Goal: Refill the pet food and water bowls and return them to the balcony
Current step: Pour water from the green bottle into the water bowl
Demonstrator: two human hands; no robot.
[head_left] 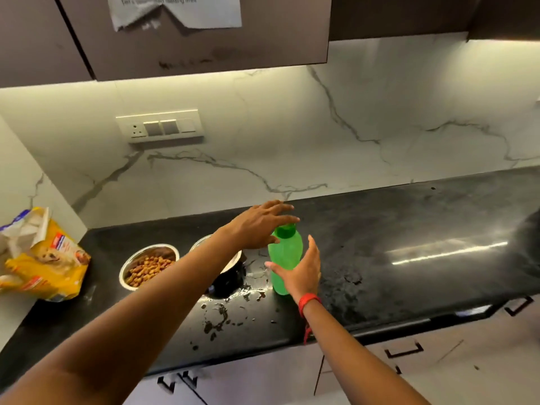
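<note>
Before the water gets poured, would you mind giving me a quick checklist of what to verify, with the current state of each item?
1. Food bowl filled with kibble: ok.
2. Green bottle upright on the counter: ok.
3. Bottle cap off for pouring: not ok, the green cap is on.
4. Firm grip on the bottle: not ok, the right hand is open beside its body and the left hand is spread open by the cap.
5. Second bowl clear and ready for water: cannot tell, the left forearm hides most of it.
6. Counter dry: not ok, water lies splashed near the front edge.
</note>
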